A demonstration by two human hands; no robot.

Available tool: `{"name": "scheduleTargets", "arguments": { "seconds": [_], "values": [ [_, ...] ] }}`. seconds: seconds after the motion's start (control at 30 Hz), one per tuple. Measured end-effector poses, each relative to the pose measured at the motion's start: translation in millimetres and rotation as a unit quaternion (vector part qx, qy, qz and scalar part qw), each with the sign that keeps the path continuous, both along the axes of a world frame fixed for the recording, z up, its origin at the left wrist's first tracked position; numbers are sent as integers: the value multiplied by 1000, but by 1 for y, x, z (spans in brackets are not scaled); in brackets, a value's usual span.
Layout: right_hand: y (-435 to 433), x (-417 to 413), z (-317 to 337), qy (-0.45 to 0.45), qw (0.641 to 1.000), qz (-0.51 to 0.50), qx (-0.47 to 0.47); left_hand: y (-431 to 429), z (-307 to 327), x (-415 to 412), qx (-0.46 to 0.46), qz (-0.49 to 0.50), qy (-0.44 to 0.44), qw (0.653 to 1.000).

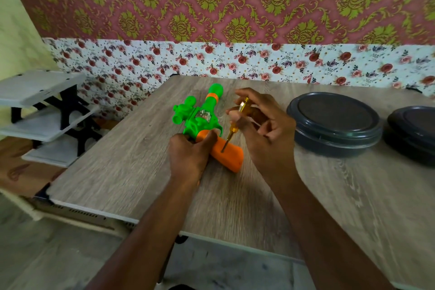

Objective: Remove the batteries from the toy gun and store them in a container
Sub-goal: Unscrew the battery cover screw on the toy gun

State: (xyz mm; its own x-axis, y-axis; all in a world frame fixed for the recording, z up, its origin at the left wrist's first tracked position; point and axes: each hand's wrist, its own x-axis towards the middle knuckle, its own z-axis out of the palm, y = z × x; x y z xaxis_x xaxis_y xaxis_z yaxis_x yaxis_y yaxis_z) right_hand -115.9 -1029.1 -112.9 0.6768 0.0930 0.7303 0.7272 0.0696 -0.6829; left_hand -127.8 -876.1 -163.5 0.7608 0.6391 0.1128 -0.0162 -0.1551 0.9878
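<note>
A green and orange toy gun [200, 120] lies on the wooden table [122, 172], barrel pointing away from me. My left hand [190, 155] grips it where the green body meets the orange handle [231, 156]. My right hand [263, 129] pinches a yellow-handled screwdriver [235, 125], whose metal tip stands in a hole on the orange handle. Two dark round lidded containers sit to the right: a container [334, 122] close to my right hand and a second container [414, 134] at the frame's edge. No batteries are visible.
A white and black tiered rack [47, 110] stands left of the table, below its level. The floral-papered wall [235, 61] runs right behind the table's far edge. The table's front left corner is at about a third of the way across.
</note>
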Motion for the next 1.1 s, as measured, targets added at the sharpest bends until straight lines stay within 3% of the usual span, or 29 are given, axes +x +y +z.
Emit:
{"name": "scheduleTargets", "arguments": {
  "seconds": [0.1, 0.27, 0.43, 0.6, 1.1],
  "values": [
    [1, 2, -2, -16, 1000, -20, -11, 0, -1, 1, -4, 0, 0, 1000],
    [-4, 2, -2, 7, 999, 38, 20, 3, -5, 3, 1, 0, 6, 1000],
    [-2, 2, 1, -36, 999, -10, -2, 2, -5, 3, 3, -2, 1, 1000],
    [-5, 1, 0, -20, 999, 44, 19, 3, -6, 4, 3, 1, 14, 1000],
    [-4, -2, -1, -59, 998, 26, 14, 3, -8, 6, -4, 2, 4, 1000]
  ]
}}
